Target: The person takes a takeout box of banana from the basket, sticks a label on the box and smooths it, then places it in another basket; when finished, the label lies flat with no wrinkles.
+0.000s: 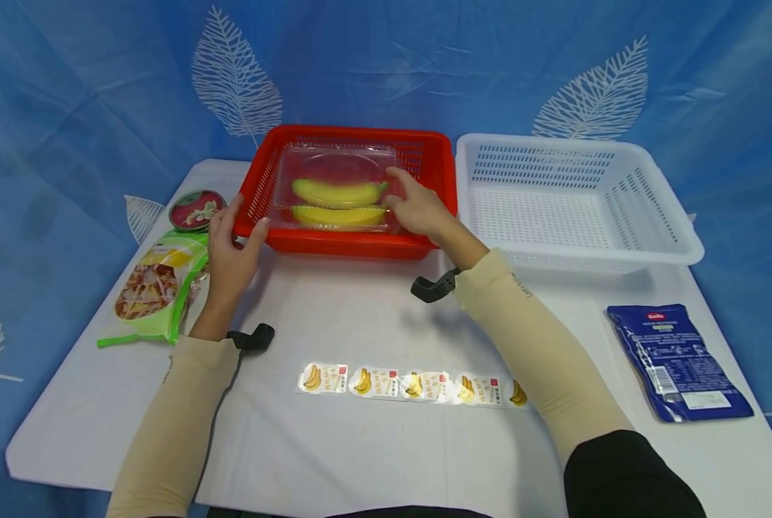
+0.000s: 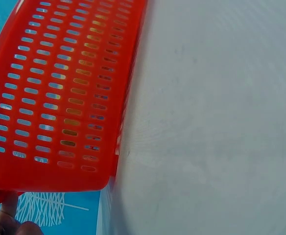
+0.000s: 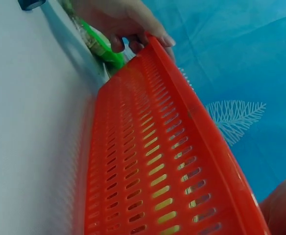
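Note:
A clear plastic box [image 1: 334, 162] with yellow bananas [image 1: 339, 193] inside sits in the red basket [image 1: 347, 248], at the back of the table. My left hand [image 1: 230, 252] grips the basket's front left corner, and in the right wrist view its thumb lies on the red rim. My right hand [image 1: 421, 208] reaches over the basket and holds the right side of the clear box with thumb and index finger. The other right fingers are largely hidden. Only a small part of the right hand [image 3: 282, 208] appears in its own wrist view.
A white basket [image 1: 580, 255] stands to the right of the red one. At left are a round tin [image 1: 196, 210] and a green food bag [image 1: 155, 288]; a blue pouch [image 1: 680, 360] lies at right. A strip of banana labels [image 1: 375, 383] lies in front, partly covered by the right forearm.

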`<state>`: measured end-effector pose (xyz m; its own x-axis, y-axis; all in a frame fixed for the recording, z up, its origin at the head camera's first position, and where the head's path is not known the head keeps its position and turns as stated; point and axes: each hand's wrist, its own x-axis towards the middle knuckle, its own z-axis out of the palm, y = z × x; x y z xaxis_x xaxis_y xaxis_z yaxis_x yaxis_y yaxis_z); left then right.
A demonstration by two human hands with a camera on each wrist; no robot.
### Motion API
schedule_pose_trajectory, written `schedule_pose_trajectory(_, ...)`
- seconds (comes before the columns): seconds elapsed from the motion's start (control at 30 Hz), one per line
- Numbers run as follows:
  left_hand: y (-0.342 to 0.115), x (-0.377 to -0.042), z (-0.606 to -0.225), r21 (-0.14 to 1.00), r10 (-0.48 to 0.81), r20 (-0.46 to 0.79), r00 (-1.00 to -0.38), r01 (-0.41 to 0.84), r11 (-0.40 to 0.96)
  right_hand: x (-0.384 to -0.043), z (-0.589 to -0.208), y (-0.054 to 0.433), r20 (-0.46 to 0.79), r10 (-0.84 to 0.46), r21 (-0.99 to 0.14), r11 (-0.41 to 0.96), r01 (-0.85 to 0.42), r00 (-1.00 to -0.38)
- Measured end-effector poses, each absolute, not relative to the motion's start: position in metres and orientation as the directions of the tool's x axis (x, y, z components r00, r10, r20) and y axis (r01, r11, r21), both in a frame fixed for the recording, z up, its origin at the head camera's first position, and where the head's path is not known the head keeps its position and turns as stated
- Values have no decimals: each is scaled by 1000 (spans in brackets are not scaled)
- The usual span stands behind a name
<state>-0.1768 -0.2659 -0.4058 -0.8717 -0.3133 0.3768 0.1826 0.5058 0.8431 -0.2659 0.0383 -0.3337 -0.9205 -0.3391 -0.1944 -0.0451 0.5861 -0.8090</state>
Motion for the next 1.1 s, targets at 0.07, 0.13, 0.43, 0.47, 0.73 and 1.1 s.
schedule_pose_trajectory(0.07, -266, -176, -405, 843, -314, 373, -873, 177, 508, -267, -333, 40, -182, -337, -817, 575, -49, -924)
schedule_pose_trajectory(0.13, -265, -176, -405, 844, -316, 366, -875, 169, 510, -267, -332, 41, -173, -334, -822, 568, -51, -927)
schedule_pose_trajectory(0.43, -265, -176, -405, 841, -321, 355, -878, 150, 520, -259, -324, 49, -151, -344, -848, 527, -57, -927)
schedule_pose_trajectory(0.47, -265, -176, -404, 841, -322, 353, -879, 147, 520, -257, -322, 50, -148, -344, -856, 515, -54, -927)
schedule_pose_trajectory(0.73, -265, -176, -405, 843, -317, 356, -879, 155, 515, -249, -311, 63, -103, -315, -920, 390, -30, -944)
schedule_pose_trajectory(1.1, -262, -173, -400, 852, -321, 333, -887, 137, 506, -227, -296, 87, -58, -272, -948, 317, -33, -961)
